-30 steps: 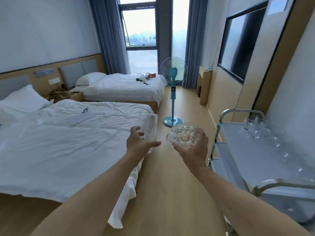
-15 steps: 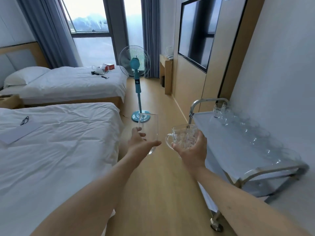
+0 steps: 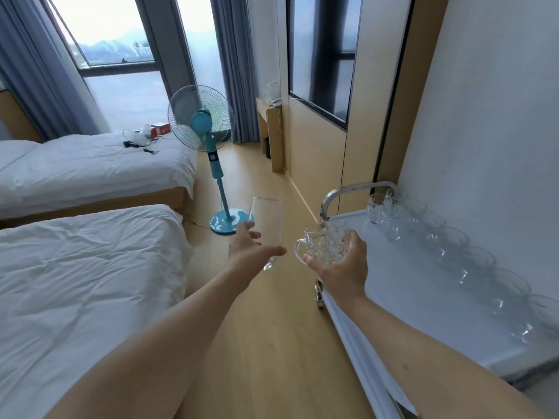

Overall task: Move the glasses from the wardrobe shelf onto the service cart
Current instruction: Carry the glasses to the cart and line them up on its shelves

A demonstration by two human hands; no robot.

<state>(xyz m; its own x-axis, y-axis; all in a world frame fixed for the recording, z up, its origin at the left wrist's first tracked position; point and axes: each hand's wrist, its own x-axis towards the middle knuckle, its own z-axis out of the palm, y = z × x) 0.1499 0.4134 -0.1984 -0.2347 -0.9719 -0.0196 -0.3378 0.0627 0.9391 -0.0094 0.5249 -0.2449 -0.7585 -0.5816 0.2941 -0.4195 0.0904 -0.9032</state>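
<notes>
A hotel bedroom with a pale wooden floor (image 3: 266, 343), tall windows hung with grey-blue curtains, and a dark flat television screen (image 3: 323, 58) set into the wooden wall panel. Taking the white service cart with its chrome tube rail (image 3: 423, 297) as the landmark: it stands against the white wall on the right, and compared with half a second ago it fills more of the view and sits closer under the camera, the view having swung to the right. Across the aisle from the cart lie two beds with rumpled white duvets; the nearer bed (image 3: 84, 282) is opposite the cart, the farther bed (image 3: 90, 167) lies beyond it toward the window, with cables and a small red box on top. The turquoise pedestal fan (image 3: 203, 125) stands on the floor beyond the cart's far end, between the cart and the farther bed.

Along the cart's wall side runs a row of clear glass cups (image 3: 447, 252), from the far rail to the near end.

The left hand (image 3: 251, 252) holds a tall plain clear tumbler (image 3: 267, 225) over the aisle, beside the cart's far corner, its grip wrapped round the lower part with thumb in front. The right hand (image 3: 341, 264) cradles a clear patterned glass mug with a handle (image 3: 325, 244) from below, fingers curled round its body, handle pointing toward the left hand; the mug now hangs above the cart's far near-side corner, nearer the cart top than before.
</notes>
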